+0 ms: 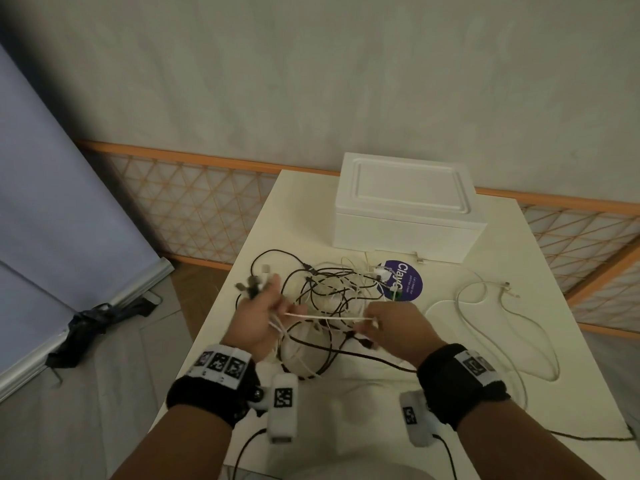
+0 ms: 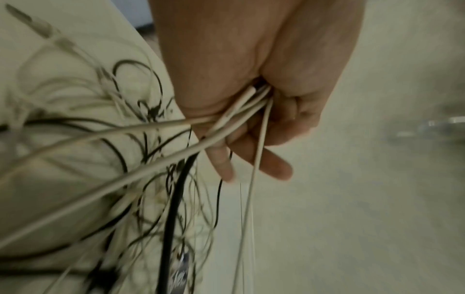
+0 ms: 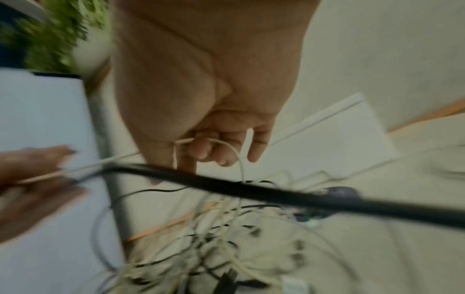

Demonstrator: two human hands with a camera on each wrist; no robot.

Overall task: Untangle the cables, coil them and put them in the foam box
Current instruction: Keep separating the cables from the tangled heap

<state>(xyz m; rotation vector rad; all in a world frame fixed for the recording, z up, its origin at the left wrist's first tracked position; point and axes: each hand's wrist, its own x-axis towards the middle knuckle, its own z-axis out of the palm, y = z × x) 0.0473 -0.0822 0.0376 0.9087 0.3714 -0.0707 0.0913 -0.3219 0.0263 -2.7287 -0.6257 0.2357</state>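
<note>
A tangle of black and white cables (image 1: 329,299) lies in the middle of the white table (image 1: 485,341). My left hand (image 1: 263,313) grips a bunch of white cables (image 2: 241,111) with several plugs sticking out past its knuckles. My right hand (image 1: 384,323) pinches a thin white cable (image 3: 214,142) that runs taut across to the left hand. Both hands hover just above the near side of the tangle. The white foam box (image 1: 405,216) stands shut at the far side of the table, behind the tangle.
A purple round sticker (image 1: 407,280) lies between the tangle and the box. A loose white cable (image 1: 502,313) snakes over the right part of the table. An orange lattice fence (image 1: 194,202) runs behind the table, and a grey-blue panel (image 1: 52,220) leans at the left.
</note>
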